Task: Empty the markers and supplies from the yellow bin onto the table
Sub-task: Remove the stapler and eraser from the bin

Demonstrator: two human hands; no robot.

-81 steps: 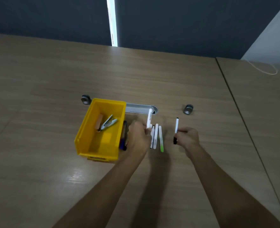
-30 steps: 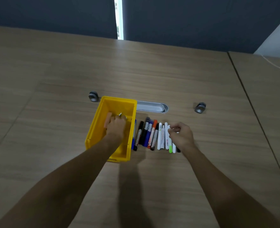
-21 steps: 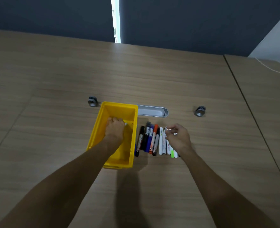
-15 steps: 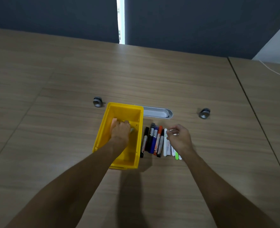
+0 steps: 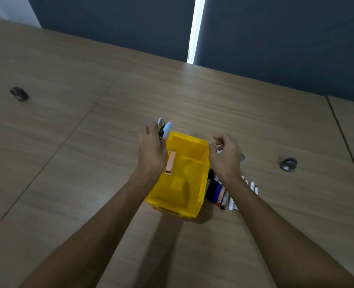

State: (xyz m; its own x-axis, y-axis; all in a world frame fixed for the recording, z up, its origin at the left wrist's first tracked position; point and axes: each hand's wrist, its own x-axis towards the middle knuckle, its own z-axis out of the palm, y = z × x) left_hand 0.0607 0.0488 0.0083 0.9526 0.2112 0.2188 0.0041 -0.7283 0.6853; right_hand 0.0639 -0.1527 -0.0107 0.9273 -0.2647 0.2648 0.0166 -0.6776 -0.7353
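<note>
Task approx 90% done. Markers (image 5: 221, 192) in row on table (image 5: 88, 163), right of yellow bin (image 5: 182, 183). Left hand (image 5: 152, 150) lifts out white stapler-like tool (image 5: 163, 126), prob., fingers wrapped round it. Pink item (image 5: 170, 163) left in bin. Right hand (image 5: 223, 154) half-curled at bin rim; grip unclear.

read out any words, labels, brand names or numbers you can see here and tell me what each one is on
None can be read.
Markers lying right of the yellow bin: barrels show patches of print, too blurred to read.
Pink item in the bin: a small dark mark at its near end, unreadable.
Bin's front: a dark slot or label strip, no legible text.
White stapler-like tool in the left hand: no text visible.
</note>
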